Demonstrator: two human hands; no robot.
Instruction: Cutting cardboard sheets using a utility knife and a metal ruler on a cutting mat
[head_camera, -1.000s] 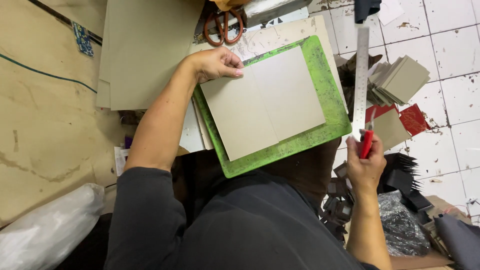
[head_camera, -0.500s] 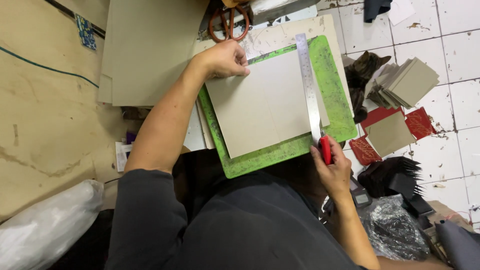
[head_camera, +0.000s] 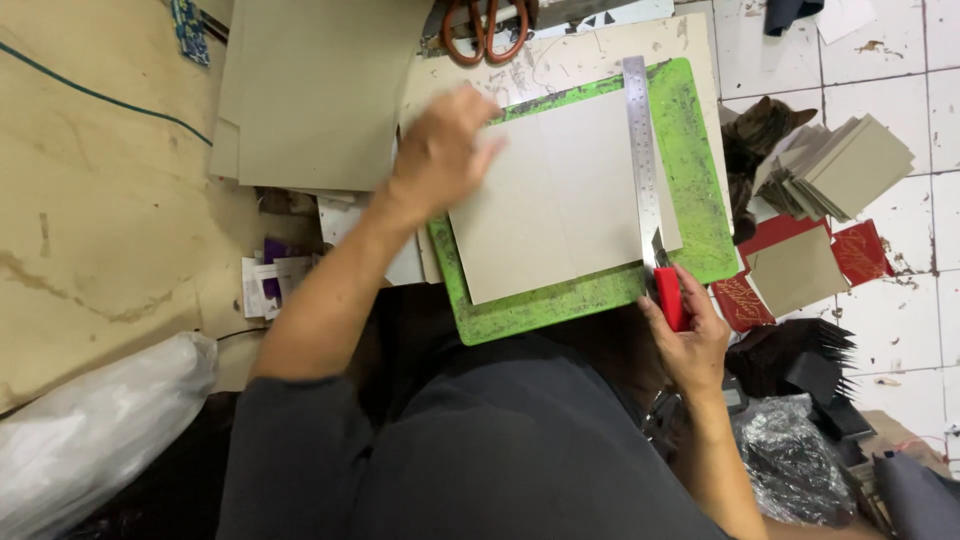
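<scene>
1. Lying on the green mat (head_camera: 700, 160), the grey board (head_camera: 560, 200) shows no finished cut yet.
2. On the board's right part lies the steel ruler (head_camera: 641, 150).
3. At the board's upper left corner, the left hand (head_camera: 440, 155) presses flat, fingers spread.
4. Below the ruler, the right hand (head_camera: 690, 340) grips a red knife (head_camera: 668, 295), poised, I judge, to cut.
</scene>
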